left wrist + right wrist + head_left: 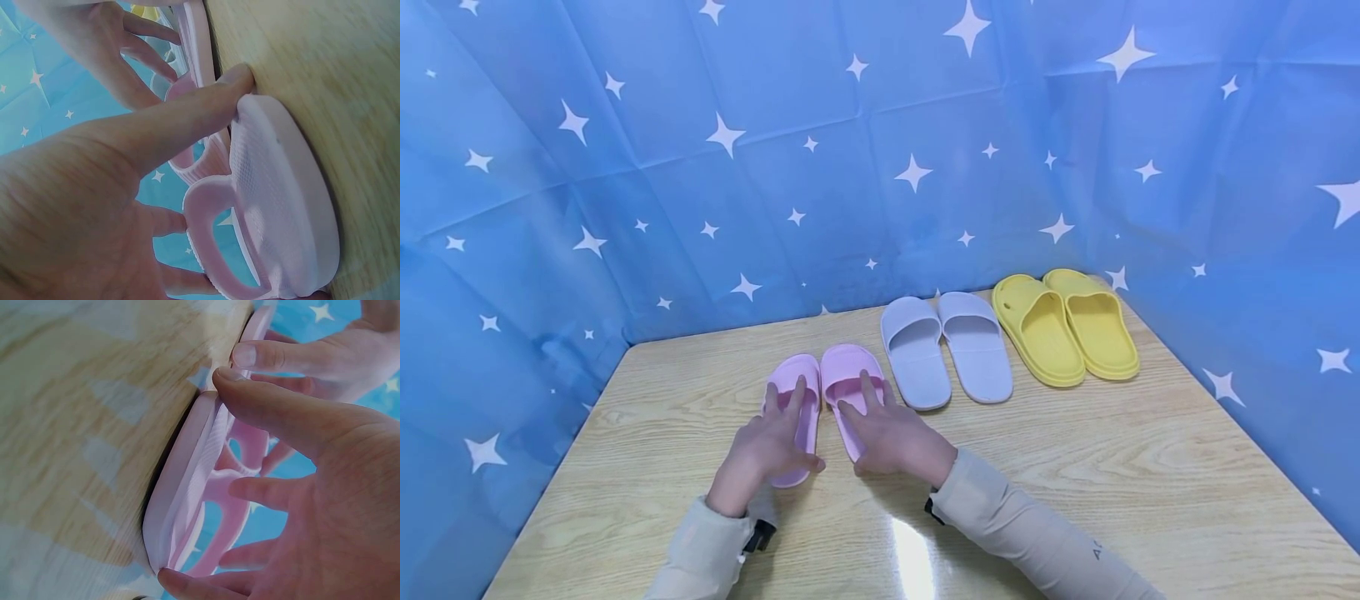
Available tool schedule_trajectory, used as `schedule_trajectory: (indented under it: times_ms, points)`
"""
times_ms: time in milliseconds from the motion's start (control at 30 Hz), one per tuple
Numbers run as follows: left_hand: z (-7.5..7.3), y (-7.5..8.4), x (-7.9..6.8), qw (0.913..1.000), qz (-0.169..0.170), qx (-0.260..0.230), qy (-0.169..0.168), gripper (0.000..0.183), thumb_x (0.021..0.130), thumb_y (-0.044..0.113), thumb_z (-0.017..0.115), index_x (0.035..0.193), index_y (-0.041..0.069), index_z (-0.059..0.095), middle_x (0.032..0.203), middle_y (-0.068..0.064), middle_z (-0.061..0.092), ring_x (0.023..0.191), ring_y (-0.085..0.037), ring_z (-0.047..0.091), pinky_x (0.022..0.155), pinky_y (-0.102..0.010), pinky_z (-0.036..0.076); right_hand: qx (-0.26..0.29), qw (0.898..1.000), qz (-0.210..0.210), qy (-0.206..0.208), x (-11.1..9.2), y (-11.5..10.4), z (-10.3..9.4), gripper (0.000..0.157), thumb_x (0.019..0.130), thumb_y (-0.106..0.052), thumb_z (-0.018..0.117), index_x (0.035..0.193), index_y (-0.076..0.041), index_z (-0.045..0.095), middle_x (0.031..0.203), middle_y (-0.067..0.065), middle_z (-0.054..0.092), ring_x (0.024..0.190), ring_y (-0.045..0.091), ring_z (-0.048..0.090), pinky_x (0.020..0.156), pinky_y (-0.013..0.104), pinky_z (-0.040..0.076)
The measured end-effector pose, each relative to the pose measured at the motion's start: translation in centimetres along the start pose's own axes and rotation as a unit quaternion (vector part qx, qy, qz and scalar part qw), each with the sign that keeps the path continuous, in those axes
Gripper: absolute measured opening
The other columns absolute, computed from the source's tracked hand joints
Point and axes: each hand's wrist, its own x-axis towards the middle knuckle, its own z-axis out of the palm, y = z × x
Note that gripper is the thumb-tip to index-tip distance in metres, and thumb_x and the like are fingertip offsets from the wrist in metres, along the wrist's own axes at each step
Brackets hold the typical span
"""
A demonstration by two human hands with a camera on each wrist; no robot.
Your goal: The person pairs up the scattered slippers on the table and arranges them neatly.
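Two pink slippers lie side by side on the wooden table, toes toward the curtain. My left hand (767,446) is spread over the left pink slipper (797,367), fingers near its strap. In the left wrist view, that hand's thumb touches the heel end of the slipper (269,162). Over the right pink slipper (850,358) my right hand (891,433) reaches with fingers spread. The right wrist view shows its thumb by the heel of the slipper (178,481) and another fingertip at the sole's far edge. Both hands partly cover the slippers.
To the right of the pink pair stands a pale lavender pair of slippers (917,371), close to the right pink one. Farther right are yellow slippers (1101,333). A blue star-patterned curtain (820,183) borders the wooden table (655,433) behind and at the sides.
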Motion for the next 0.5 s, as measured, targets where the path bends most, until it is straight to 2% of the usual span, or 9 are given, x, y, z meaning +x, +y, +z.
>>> schedule_trajectory:
  times_ms: [300,500]
  points:
    - [0.14,-0.11,0.06,1.0000,-0.001,0.002,0.001,0.132,0.071,0.044,0.093,0.168,0.019,0.007,0.165,-0.041,0.005,0.112,-0.061,0.061,0.088,-0.067,0.055,0.001,1.000,-0.001,0.003,-0.09,0.01,0.04,0.093,0.086,-0.040,0.082,0.163,-0.020,0.034,0.172,0.026,0.005,0.152,0.058,0.023,0.097,0.049,0.060]
    - [0.11,-0.07,0.03,1.0000,-0.003,0.001,-0.001,0.132,0.071,0.044,0.093,0.168,0.019,0.008,0.166,-0.041,0.005,0.112,-0.060,0.061,0.088,-0.067,0.055,-0.008,1.000,-0.001,0.002,-0.06,0.00,0.06,0.092,0.087,-0.041,0.081,0.163,-0.019,0.033,0.172,0.026,0.005,0.152,0.057,0.024,0.099,0.049,0.059]
